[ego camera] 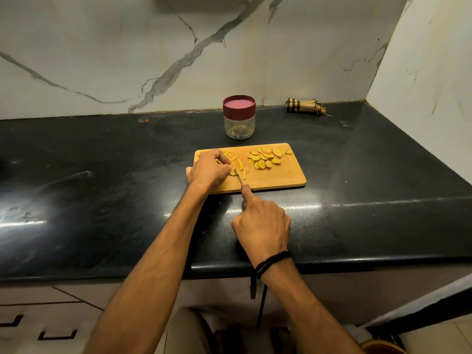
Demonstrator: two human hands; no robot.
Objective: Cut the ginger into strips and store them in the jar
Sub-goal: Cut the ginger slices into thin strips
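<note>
Left hand [209, 169]: fingers curled on what seems a ginger piece [233, 172], by the board's [281, 177] left edge.
Right hand [263, 226]: grips knife [239, 178], forefinger crossing the board's near edge.
Slices [265, 158]: beyond right hand.
Jar [239, 117]: lidded, beyond both hands.

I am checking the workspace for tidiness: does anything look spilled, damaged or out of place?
Nothing serious. The ginger lies on the cutting board, and the jar stands upright, lidded. Only a small orange mark on the counter near the wall looks odd.
</note>
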